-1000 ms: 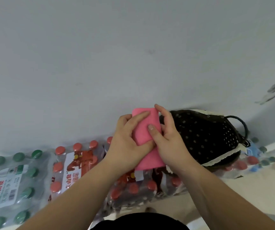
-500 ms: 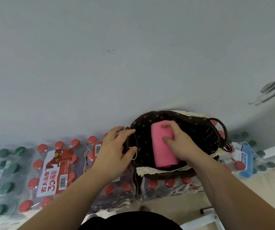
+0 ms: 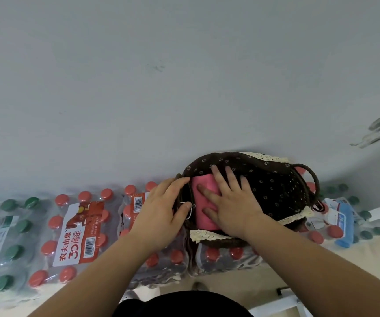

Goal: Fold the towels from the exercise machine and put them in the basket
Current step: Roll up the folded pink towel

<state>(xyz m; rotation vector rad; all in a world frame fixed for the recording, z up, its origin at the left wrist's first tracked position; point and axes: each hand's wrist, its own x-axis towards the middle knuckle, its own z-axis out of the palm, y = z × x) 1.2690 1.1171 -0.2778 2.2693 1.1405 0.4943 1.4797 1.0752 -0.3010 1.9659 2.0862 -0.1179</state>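
Note:
A folded pink towel (image 3: 204,187) lies inside the dark brown basket (image 3: 276,193), against its left wall. The basket has a flowered lining, cream lace trim and a rope handle on the right. My right hand (image 3: 232,202) lies flat on the towel with fingers spread, pressing it down. My left hand (image 3: 166,211) rests on the basket's left rim, thumb over the edge, fingers bent around the wall. The exercise machine is not in view.
The basket stands on shrink-wrapped packs of bottles, red-capped packs (image 3: 76,234) to its left and under it, green-capped ones (image 3: 1,245) at far left. A blue pack (image 3: 344,221) lies to the right. A grey wall (image 3: 184,88) rises behind. A white frame (image 3: 292,300) shows at bottom right.
The pink towel went from both hands down into the basket. My right hand now presses flat on it, and my left hand moved onto the basket's left rim.

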